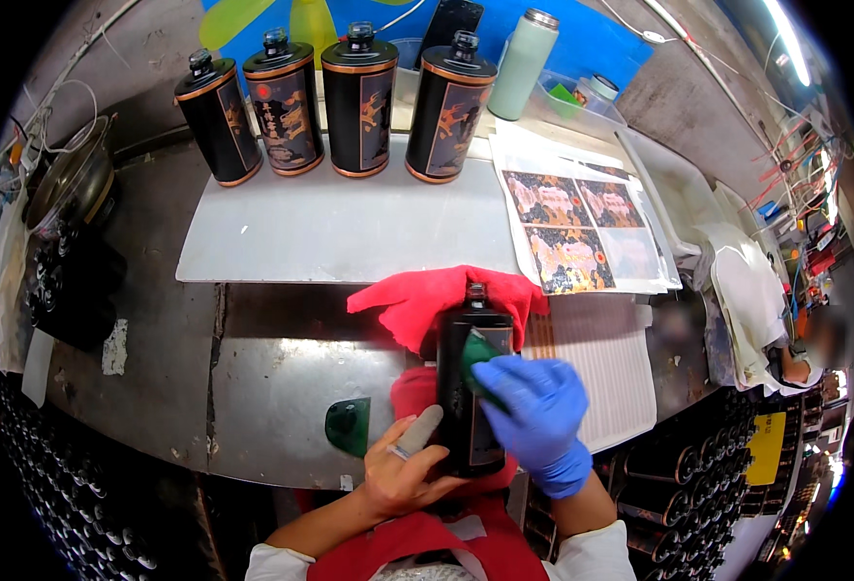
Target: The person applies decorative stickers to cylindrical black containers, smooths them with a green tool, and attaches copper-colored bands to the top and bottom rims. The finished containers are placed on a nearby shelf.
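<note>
A black bottle (455,412) lies on the red cloth (417,295) at the table's front edge, its neck pointing away from me. My left hand (400,467), bare with a pale cover on one finger, grips the bottle's lower left side. In a blue glove, my right hand (535,412) holds a green scraper (485,360) pressed to the upper face of the bottle. The label area under the scraper and fingers is partly hidden. Left of the bottle, a second green scraper (348,426) rests on the metal table.
Several decorated black bottles (360,107) stand along the back of a grey board (350,228). Printed decal sheets (567,237) lie at the right, near a pale green flask (524,68) and a white tray (674,189). Many dark bottles (679,494) crowd both sides below the table.
</note>
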Demonstrator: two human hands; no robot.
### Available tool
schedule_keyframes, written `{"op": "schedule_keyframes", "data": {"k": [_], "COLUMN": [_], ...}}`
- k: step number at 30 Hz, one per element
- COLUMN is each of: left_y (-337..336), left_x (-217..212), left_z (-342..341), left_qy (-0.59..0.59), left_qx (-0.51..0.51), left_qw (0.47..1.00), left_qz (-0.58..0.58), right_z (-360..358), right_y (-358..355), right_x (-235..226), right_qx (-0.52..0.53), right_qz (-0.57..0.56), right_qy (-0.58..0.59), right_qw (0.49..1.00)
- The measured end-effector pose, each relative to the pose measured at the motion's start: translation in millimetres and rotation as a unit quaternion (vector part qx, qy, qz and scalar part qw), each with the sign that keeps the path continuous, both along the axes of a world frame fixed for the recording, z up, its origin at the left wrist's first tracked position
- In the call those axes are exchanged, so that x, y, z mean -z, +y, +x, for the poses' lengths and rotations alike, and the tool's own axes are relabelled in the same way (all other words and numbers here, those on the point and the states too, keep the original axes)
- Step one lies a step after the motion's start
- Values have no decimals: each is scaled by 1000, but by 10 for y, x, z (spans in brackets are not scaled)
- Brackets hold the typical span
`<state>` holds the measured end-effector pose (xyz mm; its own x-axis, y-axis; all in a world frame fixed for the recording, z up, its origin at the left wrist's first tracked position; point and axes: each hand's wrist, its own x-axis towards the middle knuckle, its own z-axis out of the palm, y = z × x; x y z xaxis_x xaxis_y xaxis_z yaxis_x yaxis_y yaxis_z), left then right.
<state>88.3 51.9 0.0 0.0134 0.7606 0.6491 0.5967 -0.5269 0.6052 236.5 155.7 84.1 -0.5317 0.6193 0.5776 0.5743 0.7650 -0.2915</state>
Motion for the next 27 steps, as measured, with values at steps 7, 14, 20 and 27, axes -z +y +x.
{"op": "schedule_keyframes", "data": {"k": [7, 14, 20, 27], "left_y": [-14, -68, -138, -141], "left_x": [131, 392, 273, 365], "left_z": [44, 117, 111, 18], "left_qy": [-72, -198, -176, -290], "left_qx": [-6, 27, 31, 124], "left_qw": [997, 980, 982, 939], "left_qz": [36, 4, -56, -135], "right_z": [37, 179, 368, 510], "right_y": [-24, -533, -499, -823], "right_x": [-113, 72, 124, 327], "right_qx": [-58, -181, 7, -59], "right_qz": [-44, -128, -126, -206], "right_qy": [0, -9, 162, 185], "right_qw": [997, 975, 979, 959]}}
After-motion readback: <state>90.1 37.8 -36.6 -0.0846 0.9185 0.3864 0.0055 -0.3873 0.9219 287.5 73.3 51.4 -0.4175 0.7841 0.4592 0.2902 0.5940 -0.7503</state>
